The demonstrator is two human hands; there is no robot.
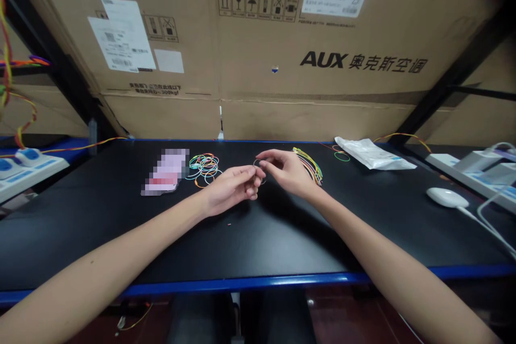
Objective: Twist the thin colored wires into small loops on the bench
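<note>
My left hand (234,187) and my right hand (287,172) meet over the middle of a black table (258,236). Both pinch a thin wire loop (258,164) held between their fingertips. Behind my right hand lies a bundle of straight coloured wires (309,164). A pile of coiled coloured wire loops (203,166) sits just left of my left hand. One small green and red loop (342,154) lies farther right.
A white plastic bag (373,153) lies at the back right. A white mouse-like device (446,197) with a cable and power strips (475,169) are at the right, another strip (24,169) at the left. Large cardboard boxes (282,43) wall off the back. A blurred pink patch (167,172) lies beside the loops.
</note>
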